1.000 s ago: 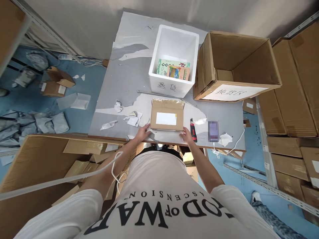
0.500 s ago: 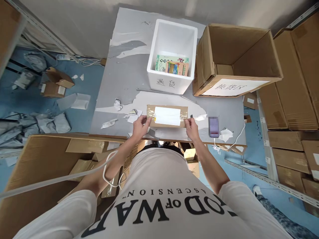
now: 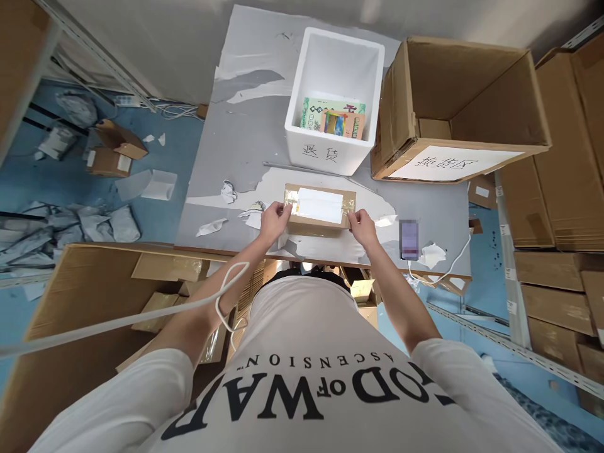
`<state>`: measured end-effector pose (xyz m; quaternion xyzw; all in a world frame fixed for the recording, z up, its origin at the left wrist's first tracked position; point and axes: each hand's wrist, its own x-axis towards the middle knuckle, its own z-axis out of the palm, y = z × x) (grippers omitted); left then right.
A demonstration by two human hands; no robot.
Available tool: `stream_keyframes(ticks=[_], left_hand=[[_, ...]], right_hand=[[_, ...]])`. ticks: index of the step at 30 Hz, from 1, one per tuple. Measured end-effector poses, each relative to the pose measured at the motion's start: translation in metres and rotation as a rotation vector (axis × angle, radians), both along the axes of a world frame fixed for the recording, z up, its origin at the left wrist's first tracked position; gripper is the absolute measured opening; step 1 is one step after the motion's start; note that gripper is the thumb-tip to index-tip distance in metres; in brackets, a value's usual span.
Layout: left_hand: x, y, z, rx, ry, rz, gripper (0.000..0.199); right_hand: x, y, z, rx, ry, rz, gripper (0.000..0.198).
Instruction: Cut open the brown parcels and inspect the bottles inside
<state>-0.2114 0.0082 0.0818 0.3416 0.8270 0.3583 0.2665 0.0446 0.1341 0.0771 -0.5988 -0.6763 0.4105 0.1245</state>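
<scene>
A small cardboard box with a white label and shiny tape at its ends is between my two hands, near the front edge of the table. My left hand is closed on its left end, thumb on the top side. At the right end, my right hand pinches the box between thumb and fingers. The box is tilted, so its top and its front side both show. Scraps of torn paper lie beside my left hand.
Behind the box stand a white foam box with booklets inside and a large open carton. A phone on a white cable lies at the right. Below left is a big carton; stacked boxes fill the right.
Both hands have raised and tilted the small box, so more of its front side shows. The whole view has shifted slightly.
</scene>
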Motion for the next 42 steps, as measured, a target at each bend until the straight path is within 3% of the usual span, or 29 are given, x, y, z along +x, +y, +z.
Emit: stream_keyframes(ticks=[5, 11, 16, 19, 20, 22, 24, 25, 27, 29, 31, 34, 36, 39, 42], left_hand=[[-0.005, 0.006, -0.022, -0.092, -0.008, -0.034, 0.033], [0.007, -0.017, -0.026, -0.192, 0.014, -0.087, 0.044], [0.026, -0.029, -0.041, -0.115, -0.064, 0.009, 0.070], [0.035, -0.032, -0.048, -0.013, 0.058, 0.099, 0.077], [0.038, -0.032, -0.049, 0.033, 0.153, 0.112, 0.075], [0.043, -0.033, -0.050, 0.119, 0.346, 0.035, 0.052], [0.046, -0.034, -0.051, 0.181, 0.459, -0.186, 0.021], [0.047, -0.034, -0.052, 0.206, 0.484, -0.309, 0.018], [0.049, -0.037, -0.055, 0.247, 0.510, -0.501, 0.030], [0.049, -0.041, -0.059, 0.268, 0.529, -0.594, 0.038], [0.049, -0.045, -0.062, 0.269, 0.531, -0.628, 0.043], [0.050, -0.048, -0.066, 0.265, 0.535, -0.630, 0.046], [0.050, -0.048, -0.066, 0.266, 0.550, -0.633, 0.046], [0.050, -0.048, -0.065, 0.275, 0.568, -0.645, 0.046], [0.050, -0.048, -0.064, 0.272, 0.568, -0.653, 0.045]], right_hand=[[-0.009, 0.006, -0.007, -0.057, -0.178, 0.072, 0.028], [0.006, -0.023, -0.015, -0.125, -0.209, 0.095, 0.035], [0.030, -0.027, -0.032, -0.133, -0.128, 0.001, 0.044], [0.052, -0.022, -0.050, -0.041, -0.393, -0.092, 0.043], [0.060, -0.020, -0.056, -0.035, -0.506, -0.091, 0.049], [0.073, -0.017, -0.065, -0.076, -0.647, -0.047, 0.060], [0.085, -0.016, -0.066, -0.112, -0.648, 0.026, 0.061], [0.089, -0.016, -0.063, -0.102, -0.607, 0.068, 0.059], [0.092, -0.016, -0.046, -0.002, -0.463, 0.153, 0.056], [0.081, -0.015, -0.018, 0.176, -0.301, 0.253, 0.056], [0.053, -0.014, 0.013, 0.323, -0.206, 0.449, 0.058], [-0.012, -0.005, 0.047, 0.324, -0.260, 0.961, 0.059], [-0.051, 0.003, 0.056, 0.323, -0.334, 1.205, 0.063], [-0.081, 0.014, 0.055, 0.334, -0.441, 1.364, 0.069], [-0.082, 0.019, 0.053, 0.347, -0.512, 1.397, 0.075]])
